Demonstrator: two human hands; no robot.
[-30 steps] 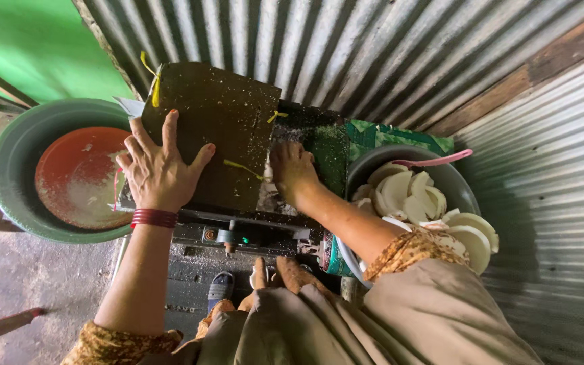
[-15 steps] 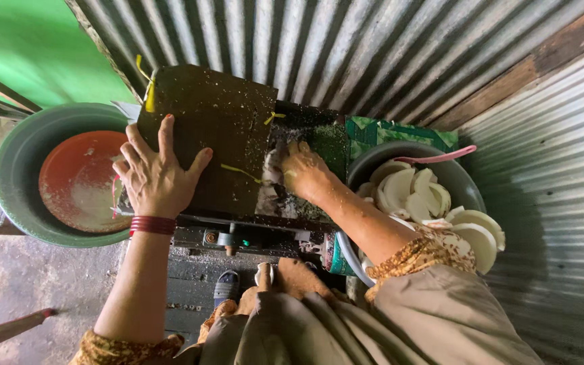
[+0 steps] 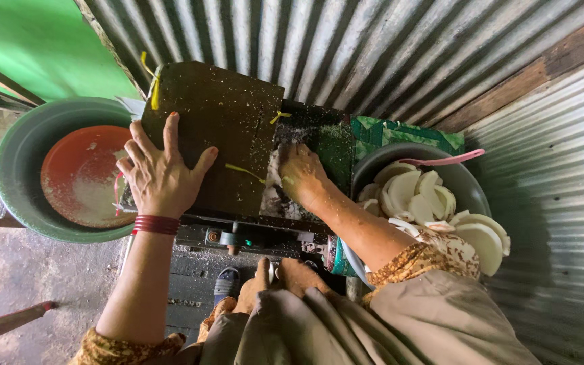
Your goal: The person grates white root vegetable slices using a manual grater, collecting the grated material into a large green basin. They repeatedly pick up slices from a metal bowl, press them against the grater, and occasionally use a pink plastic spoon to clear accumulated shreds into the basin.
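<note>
One dark speckled cover board (image 3: 221,128) on a grating machine, left hand (image 3: 160,176) spread flat on it, right hand (image 3: 300,174) cupped over one white coconut piece (image 3: 273,165) beside the board, two basins, green basin (image 3: 32,165) holding one orange plate (image 3: 82,174), grey basin (image 3: 464,182) heaped with coconut pieces (image 3: 417,196)

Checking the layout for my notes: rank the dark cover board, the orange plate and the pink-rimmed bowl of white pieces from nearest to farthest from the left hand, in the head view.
1. Dark cover board: directly under the left hand.
2. Orange plate: just to its left, inside the green basin.
3. Bowl of white pieces: far right, beyond the right hand.
</note>
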